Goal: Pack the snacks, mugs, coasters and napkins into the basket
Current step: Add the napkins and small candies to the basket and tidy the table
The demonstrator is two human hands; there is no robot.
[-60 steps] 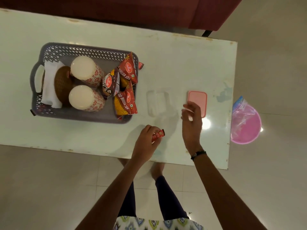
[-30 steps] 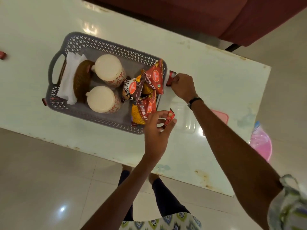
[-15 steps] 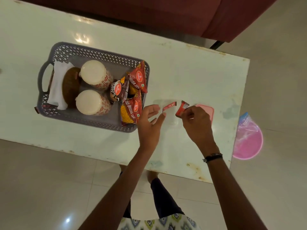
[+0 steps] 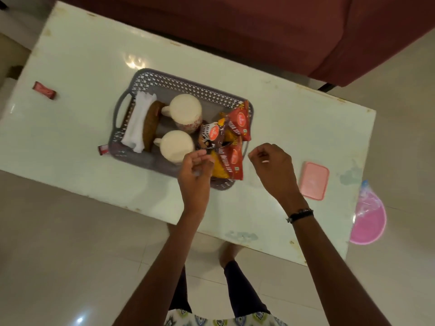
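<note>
Both hands hovering at the basket (image 4: pixel 131 107) snack end; left hand (image 4: pixel 196 171) and right hand (image 4: pixel 273 165) loosely curled, can't tell if either grip is pinching anything. Red candy (image 4: pixel 44 90) lying far left on the bench (image 4: pixel 294 128); judging it needs collecting, tucking beside the snack packets (image 4: pixel 231 158).

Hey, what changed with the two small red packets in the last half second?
Both hands moved left to the basket's snack end. The left hand and right hand each pinched a small red packet half a second ago; neither packet shows now, and both hands are loosely curled with nothing visible in them. Mugs, napkins and the pink lid stayed put.
</note>
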